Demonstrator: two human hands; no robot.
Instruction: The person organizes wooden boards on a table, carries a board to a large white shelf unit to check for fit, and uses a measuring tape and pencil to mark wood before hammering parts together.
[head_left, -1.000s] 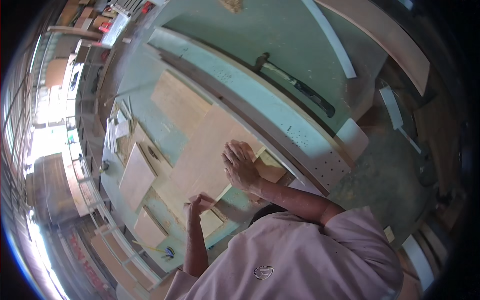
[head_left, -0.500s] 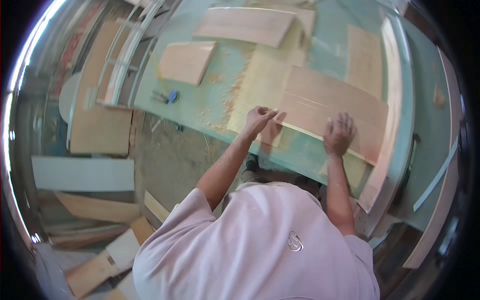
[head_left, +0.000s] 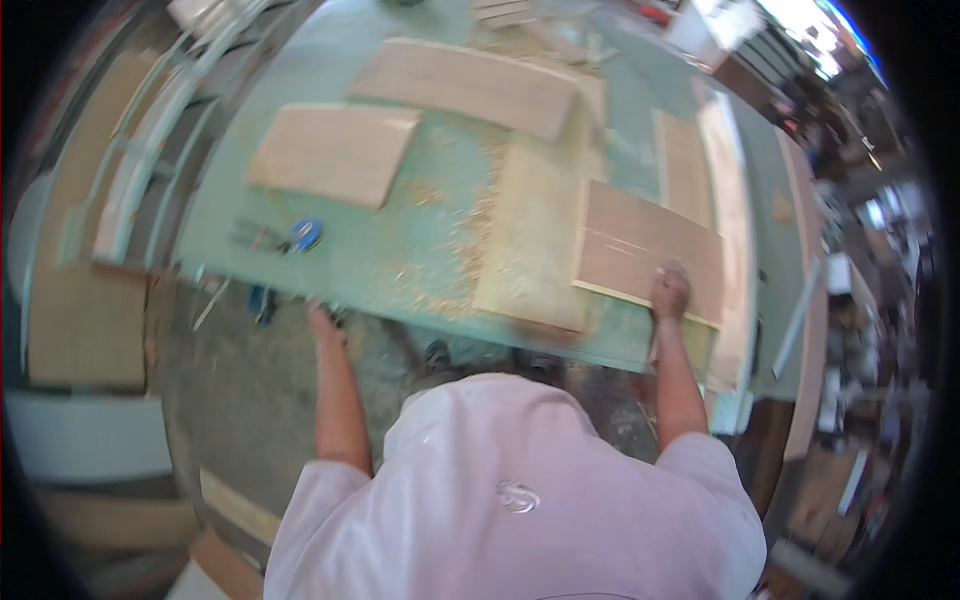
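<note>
My right hand (head_left: 672,290) rests on the near part of a reddish plywood panel (head_left: 630,230) at the right of the green worktable (head_left: 240,230); blur obscures how its fingers are bent. Reaching down at the table's near edge on the left, my left hand (head_left: 322,318) is smeared by motion beside small dark items I cannot make out. Under the reddish panel is a pale board (head_left: 525,215) bordered by wood shavings (head_left: 470,250). A blue round object (head_left: 306,234), perhaps a tape, sits beside dark tools.
Two loose panels (head_left: 330,150) (head_left: 460,85) lie farther back. Long strips (head_left: 730,230) run along the right side. A metal rack (head_left: 150,170) and leaning boards (head_left: 85,330) stand left. The concrete floor (head_left: 250,380) shows below the table, with my shoes.
My left hand has left the panel and moved left and down to the table's edge. My right hand remains on the panel. The view has swung round to face the table more squarely.
</note>
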